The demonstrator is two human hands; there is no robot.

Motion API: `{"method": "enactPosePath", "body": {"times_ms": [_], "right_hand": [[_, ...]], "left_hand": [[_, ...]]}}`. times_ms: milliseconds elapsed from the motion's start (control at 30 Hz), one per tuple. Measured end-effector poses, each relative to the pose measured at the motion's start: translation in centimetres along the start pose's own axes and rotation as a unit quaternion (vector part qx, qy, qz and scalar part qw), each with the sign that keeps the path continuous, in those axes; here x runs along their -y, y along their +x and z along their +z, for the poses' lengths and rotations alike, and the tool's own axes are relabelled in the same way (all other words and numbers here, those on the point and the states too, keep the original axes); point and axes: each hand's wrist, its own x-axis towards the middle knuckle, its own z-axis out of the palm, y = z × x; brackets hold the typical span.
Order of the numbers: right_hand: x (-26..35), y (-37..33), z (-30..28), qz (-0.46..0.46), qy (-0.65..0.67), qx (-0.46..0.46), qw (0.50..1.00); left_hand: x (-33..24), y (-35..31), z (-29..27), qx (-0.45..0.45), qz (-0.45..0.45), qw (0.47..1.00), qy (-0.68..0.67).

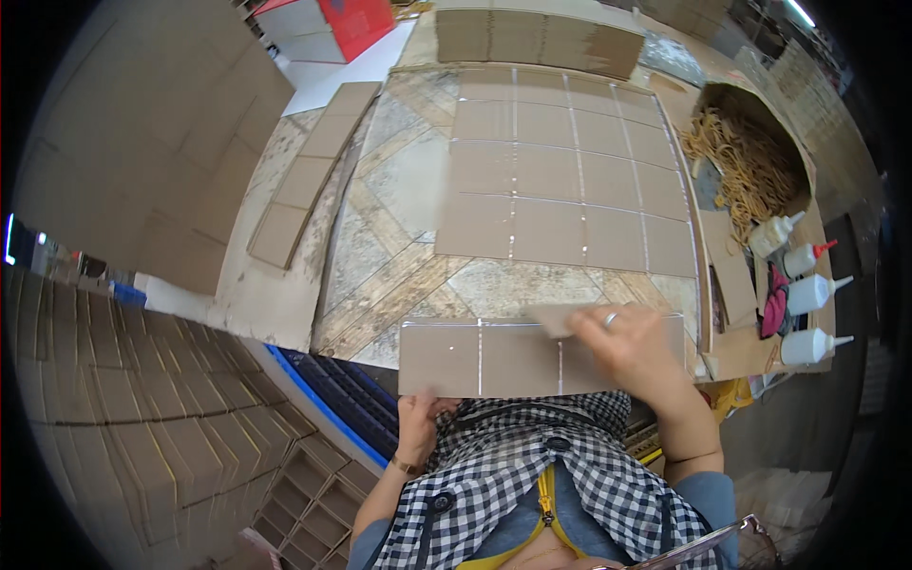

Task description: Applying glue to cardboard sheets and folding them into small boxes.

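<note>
A long brown cardboard strip (518,361) with white glue lines across it lies close in front of me, at the near edge of the work surface. My left hand (421,423) is closed on its lower left corner, the fingertips slightly blurred. Over the strip's right half, my right hand (622,347) pinches a small cardboard piece (549,318) between thumb and fingers. That piece is tilted and lies across the strip's far edge; whether it touches the strip I cannot tell. Beyond it rests a large cardboard sheet (551,176), marked into rectangles by white glue lines.
Several glue bottles (809,294) stand at the right, beside a cardboard box of tan rubber bands (750,171). A cardboard strip (313,176) lies at the left. A cardboard stack (537,43) sits at the back. Cardboard partitions (161,437) are piled at the lower left.
</note>
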Motion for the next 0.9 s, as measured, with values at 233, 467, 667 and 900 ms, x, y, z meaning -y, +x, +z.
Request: {"method": "enactPosePath", "body": {"times_ms": [233,467,667,900], "right_hand": [[3.9,2.9,3.8,-0.069,-0.009,0.066,0.995],[5.1,2.0,4.5,-0.064,-0.058,0.056,0.995],[5.4,1.8,4.0,-0.063,-0.039,0.078,0.994],[4.3,3.0,3.8,-0.015,0.023,0.112,0.993]], "left_hand": [[-1.8,0.9,2.6,-0.059,-0.022,0.998,0.002],[-0.6,1.1,2.0,-0.083,0.009,0.996,0.018],[-1.3,1.0,2.6,-0.089,0.017,0.995,0.033],[-4.2,0.0,4.0,-0.044,0.109,0.958,0.262]]}}
